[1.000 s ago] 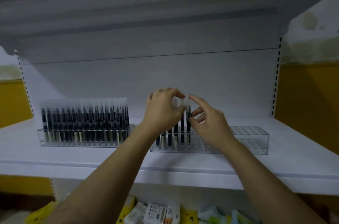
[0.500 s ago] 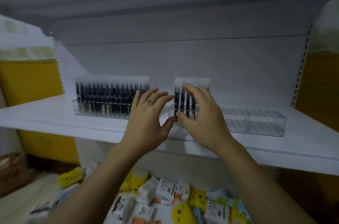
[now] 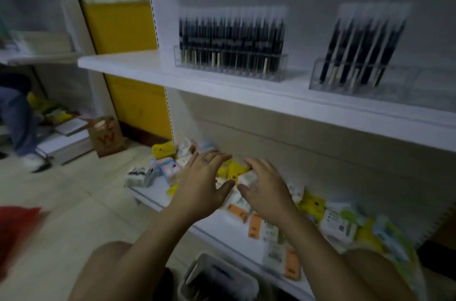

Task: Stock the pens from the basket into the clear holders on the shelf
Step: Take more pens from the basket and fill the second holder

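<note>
Two clear holders stand on the white shelf (image 3: 153, 67). The left holder (image 3: 230, 67) is packed with dark pens. The right holder (image 3: 385, 81) has several pens (image 3: 362, 51) at its left end, and the rest of it looks bare. My left hand (image 3: 202, 182) and my right hand (image 3: 265, 188) hover side by side below the shelf, fingers spread and holding nothing. A grey basket (image 3: 217, 278) with dark pens sits low between my forearms, blurred.
The bottom shelf (image 3: 227, 229) carries several small yellow, white and orange packets (image 3: 338, 221). A brown paper bag (image 3: 106, 136) and another person's legs (image 3: 17, 123) are on the floor at left. Something red (image 3: 14, 231) is at the left edge.
Both hands left the right holder and dropped below the shelf, empty. My view swung down and left, bringing the basket and the floor into sight.
</note>
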